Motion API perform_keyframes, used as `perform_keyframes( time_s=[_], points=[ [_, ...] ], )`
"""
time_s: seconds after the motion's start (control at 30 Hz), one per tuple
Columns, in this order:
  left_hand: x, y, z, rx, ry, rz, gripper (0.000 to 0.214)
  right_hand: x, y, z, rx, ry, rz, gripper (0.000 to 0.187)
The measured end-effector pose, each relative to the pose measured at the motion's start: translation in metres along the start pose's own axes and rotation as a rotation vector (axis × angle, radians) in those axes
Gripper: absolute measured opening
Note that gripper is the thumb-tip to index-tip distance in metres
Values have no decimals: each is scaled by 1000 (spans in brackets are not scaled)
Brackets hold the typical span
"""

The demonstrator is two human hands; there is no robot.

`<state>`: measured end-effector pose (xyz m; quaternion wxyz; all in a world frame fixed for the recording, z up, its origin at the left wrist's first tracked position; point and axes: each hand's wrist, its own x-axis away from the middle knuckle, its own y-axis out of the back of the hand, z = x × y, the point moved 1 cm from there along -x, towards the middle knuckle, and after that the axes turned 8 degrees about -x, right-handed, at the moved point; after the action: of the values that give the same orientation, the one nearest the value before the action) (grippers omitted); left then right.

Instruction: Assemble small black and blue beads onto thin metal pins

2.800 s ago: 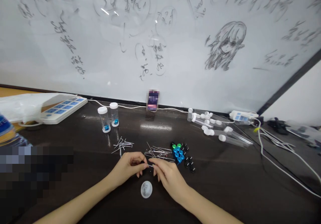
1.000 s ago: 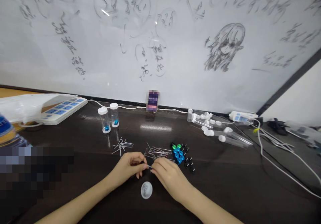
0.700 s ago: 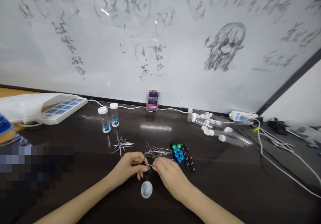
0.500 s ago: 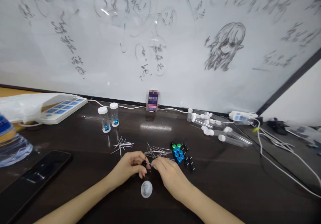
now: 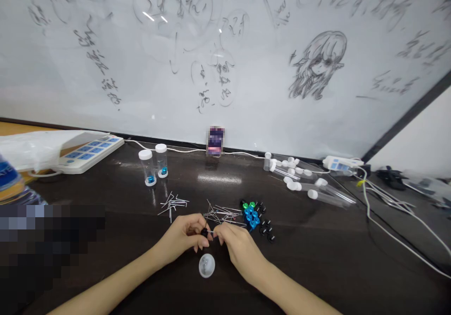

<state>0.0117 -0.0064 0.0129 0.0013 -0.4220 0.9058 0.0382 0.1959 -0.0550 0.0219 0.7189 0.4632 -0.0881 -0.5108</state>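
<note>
Between the fingertips of my left hand (image 5: 183, 235) is a small black knob-like part (image 5: 204, 232). My right hand (image 5: 239, 247) pinches a thin silver rod (image 5: 210, 232) whose far end meets the black part; whether it sits inside cannot be seen. Just below the hands stands a small translucent cup (image 5: 206, 265), its contents unclear. Beyond the fingers lies a loose pile of thin metal rods (image 5: 223, 215), and bent L-shaped rods (image 5: 173, 203) lie to the left. Several blue parts (image 5: 252, 217), green parts (image 5: 248, 205) and black parts (image 5: 266, 228) are grouped right of the pile.
Two capped clear tubes (image 5: 148, 169) stand upright at back left, blue pieces inside. More tubes with white caps (image 5: 292, 171) lie at back right. A power strip (image 5: 89, 153), a water bottle (image 5: 12, 178) and white cables (image 5: 373, 221) flank the work area. A whiteboard (image 5: 246, 94) rises behind.
Both hands stay close together with the black part and the rod held between them. My right fingers have shifted very slightly; little else differs.
</note>
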Motion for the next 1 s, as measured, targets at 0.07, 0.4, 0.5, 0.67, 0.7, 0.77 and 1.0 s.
perform_keyframes(
  time_s=[0.07, 0.4, 0.5, 0.67, 0.7, 0.77, 1.0],
  points=[
    [-1, 3, 0, -48, -16, -25, 16, 0, -1, -2, 24, 8, -20, 23],
    [-3, 16, -6, -102, -103, -289, 16, -3, -1, -4, 221, -7, -97, 17],
    [-2, 16, -6, -98, -97, -294, 19, -2, -3, -5, 234, -8, -58, 16],
    [-3, 16, -3, -127, -70, -289, 20, -3, 0, 0, 151, -15, -32, 17],
    [-3, 16, -3, -130, -68, -289, 19, -3, 1, 1, 143, -16, -34, 19],
    [-3, 16, -3, -109, -59, -282, 18, -3, 3, 3, 146, -17, -43, 19],
    [-2, 13, -6, 29, 8, -236, 19, -6, 12, 3, 268, 23, -155, 18]
  ],
)
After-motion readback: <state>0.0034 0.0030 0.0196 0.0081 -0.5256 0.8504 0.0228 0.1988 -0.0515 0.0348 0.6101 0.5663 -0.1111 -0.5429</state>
